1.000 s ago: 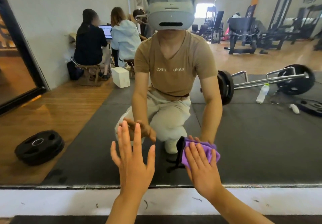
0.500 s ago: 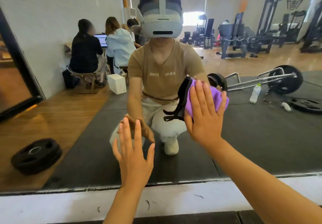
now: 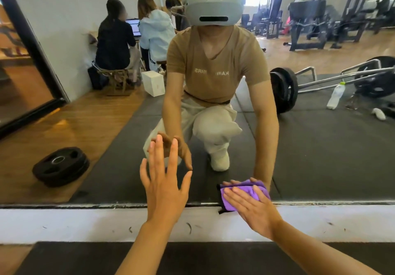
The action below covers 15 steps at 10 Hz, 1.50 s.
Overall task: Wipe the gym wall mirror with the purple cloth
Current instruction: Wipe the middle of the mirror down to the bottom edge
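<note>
Purple cloth [image 3: 245,191] mostly hidden under flat right hand [image 3: 254,208]

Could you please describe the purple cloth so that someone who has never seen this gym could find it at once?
Start at the big wall mirror and drop to its bottom edge, just above the white ledge. There, right of centre, the right hand presses the purple cloth flat against the glass with straight fingers. It is the only bright purple thing in view, and the left hand beside it is bare.
</note>
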Each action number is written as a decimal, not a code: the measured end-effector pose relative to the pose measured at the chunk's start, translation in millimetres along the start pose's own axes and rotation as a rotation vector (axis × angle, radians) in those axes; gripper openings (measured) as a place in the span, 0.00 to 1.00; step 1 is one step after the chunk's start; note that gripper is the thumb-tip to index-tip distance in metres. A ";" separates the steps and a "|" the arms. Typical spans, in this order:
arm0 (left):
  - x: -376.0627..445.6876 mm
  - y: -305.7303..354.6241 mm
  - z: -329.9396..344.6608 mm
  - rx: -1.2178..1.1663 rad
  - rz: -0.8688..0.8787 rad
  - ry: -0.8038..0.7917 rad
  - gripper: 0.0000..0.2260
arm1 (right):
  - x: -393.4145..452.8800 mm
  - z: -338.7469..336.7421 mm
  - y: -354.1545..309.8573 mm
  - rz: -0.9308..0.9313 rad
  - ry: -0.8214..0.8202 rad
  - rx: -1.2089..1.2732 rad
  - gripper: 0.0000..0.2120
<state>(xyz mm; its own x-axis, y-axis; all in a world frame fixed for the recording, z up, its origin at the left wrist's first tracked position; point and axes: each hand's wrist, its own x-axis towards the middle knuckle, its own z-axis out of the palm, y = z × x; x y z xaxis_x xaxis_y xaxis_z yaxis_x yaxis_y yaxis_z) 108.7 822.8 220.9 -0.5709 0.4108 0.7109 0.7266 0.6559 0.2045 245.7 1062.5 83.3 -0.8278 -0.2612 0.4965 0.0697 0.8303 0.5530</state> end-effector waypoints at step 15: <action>-8.6 -38.2 -8.6 -0.065 0.037 -0.021 0.31 | 187.6 -120.0 52.0 0.498 0.672 -0.021 0.21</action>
<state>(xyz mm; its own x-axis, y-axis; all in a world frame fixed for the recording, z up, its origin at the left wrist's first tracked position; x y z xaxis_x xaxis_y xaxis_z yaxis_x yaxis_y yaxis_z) 89.1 788.8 212.8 -0.5508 0.4471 0.7048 0.7700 0.5980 0.2224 160.8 997.6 285.4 -0.1893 -0.1102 0.9757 0.3555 0.9186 0.1727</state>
